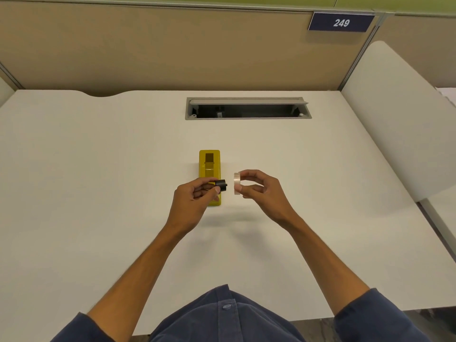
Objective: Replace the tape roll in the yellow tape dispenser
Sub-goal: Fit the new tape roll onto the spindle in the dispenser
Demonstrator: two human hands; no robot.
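Above the yellow tape dispenser (209, 169), left hand (195, 201) pinches black core hub (221, 185), axis aimed right at tape roll (237, 183) gripped by right hand (261, 191), just apart.

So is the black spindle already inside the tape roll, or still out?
Out. The left hand holds the black spindle apart from the tape roll in the right hand, a gap between them.

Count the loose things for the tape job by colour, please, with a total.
Yellow: 1, the tape dispenser on the desk
Black: 1, the spool core in the left hand
Clear: 1, the tape roll in the right hand
Total: 3
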